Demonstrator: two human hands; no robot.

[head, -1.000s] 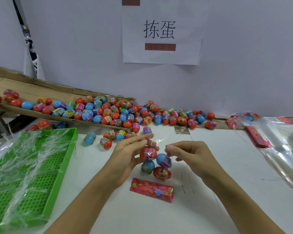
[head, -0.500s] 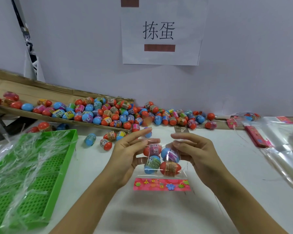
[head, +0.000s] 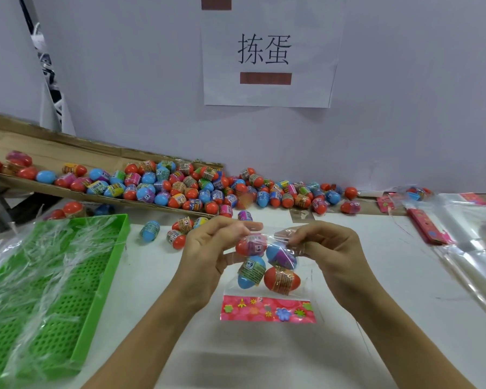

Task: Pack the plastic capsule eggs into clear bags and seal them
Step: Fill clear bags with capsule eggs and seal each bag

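Both hands pinch the top edge of a clear plastic bag with a pink flowered header strip (head: 267, 290), held between them above the white bench (head: 390, 304): the left hand (head: 208, 256) at its left corner, the right hand (head: 328, 251) at its right. Four red and blue plastic capsule eggs (head: 267, 265) sit inside. Beyond the hands lies a heap of loose capsule eggs (head: 197, 189); left of the left hand, a green perforated plastic tray (head: 54, 290).
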